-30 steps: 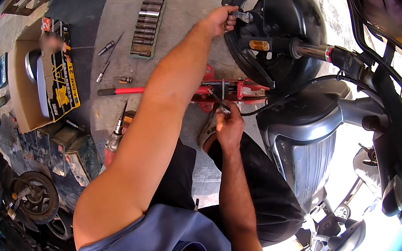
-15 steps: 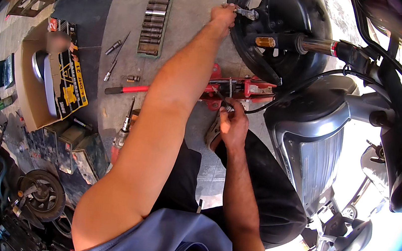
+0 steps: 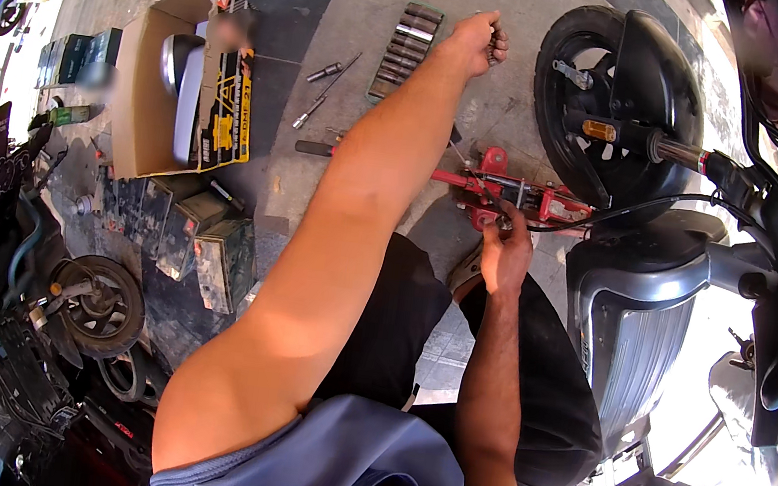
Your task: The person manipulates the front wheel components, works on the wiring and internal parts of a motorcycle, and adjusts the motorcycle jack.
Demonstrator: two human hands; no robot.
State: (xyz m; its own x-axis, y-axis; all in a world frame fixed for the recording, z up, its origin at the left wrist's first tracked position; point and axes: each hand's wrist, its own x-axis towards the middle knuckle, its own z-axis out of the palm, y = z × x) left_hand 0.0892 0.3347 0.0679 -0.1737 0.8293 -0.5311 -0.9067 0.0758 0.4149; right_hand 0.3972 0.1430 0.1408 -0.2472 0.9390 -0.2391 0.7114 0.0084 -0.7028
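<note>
My left hand [image 3: 480,42] is raised off the ground between the socket set [image 3: 404,54] and the scooter's front wheel [image 3: 573,91]. Its fingers are curled closed, and whatever they hold is hidden. A metal brake lever [image 3: 573,74] sticks out from the wheel hub, apart from that hand. Lower down, my right hand [image 3: 506,257] pinches a black cable [image 3: 621,211] that curves up toward the scooter's fork [image 3: 644,143]. Just beyond those fingers lies a red floor jack [image 3: 502,194], its handle passing under my left forearm.
Loose screwdriver-like tools [image 3: 325,94] rest on the ground left of my forearm. An open cardboard box [image 3: 156,83] with a white-and-grey part stands farther left, near dirty metal boxes [image 3: 181,232]. The scooter's grey body [image 3: 632,321] fills the right side.
My left hand has come off the brake lever at the wheel hub and moved away from the wheel. The right hand keeps its pinch on the cable. The whole view has shifted and turned.
</note>
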